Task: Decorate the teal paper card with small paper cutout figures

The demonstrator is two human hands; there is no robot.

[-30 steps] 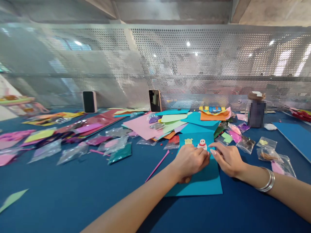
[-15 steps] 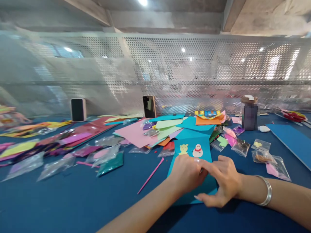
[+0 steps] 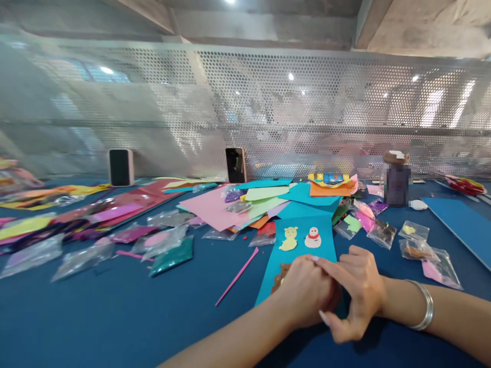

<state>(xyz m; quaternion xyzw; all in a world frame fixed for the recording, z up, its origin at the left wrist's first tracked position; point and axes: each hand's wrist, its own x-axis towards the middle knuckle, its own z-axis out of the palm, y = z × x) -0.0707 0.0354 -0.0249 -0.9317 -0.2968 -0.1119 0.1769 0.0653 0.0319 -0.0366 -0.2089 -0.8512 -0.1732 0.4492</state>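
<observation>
A blue card [image 3: 305, 255] lies on the dark blue table, bearing a pale yellow animal cutout [image 3: 290, 238] and a snowman cutout [image 3: 313, 238] near its far end. Below them a brown cutout [image 3: 276, 280] shows partly from under my left hand [image 3: 312, 291]. That hand is curled over the card, its fingertips hidden beneath it. My right hand [image 3: 356, 291], with bangles at the wrist, is beside it. Its index fingertip touches the back of my left hand, and its thumb is spread apart below. Nothing shows between the right thumb and index finger.
A pink strip [image 3: 237, 276] lies left of the card. Small plastic bags surround it, such as a teal one [image 3: 172, 256]. Coloured paper sheets [image 3: 215, 208], two upright phones [image 3: 121, 167] and a jar [image 3: 396, 179] stand or lie farther back, before a perforated metal screen [image 3: 268, 102].
Both hands have moved down and slightly right, toward the near end of the card. The whole yellow cutout and part of the brown one have come into view.
</observation>
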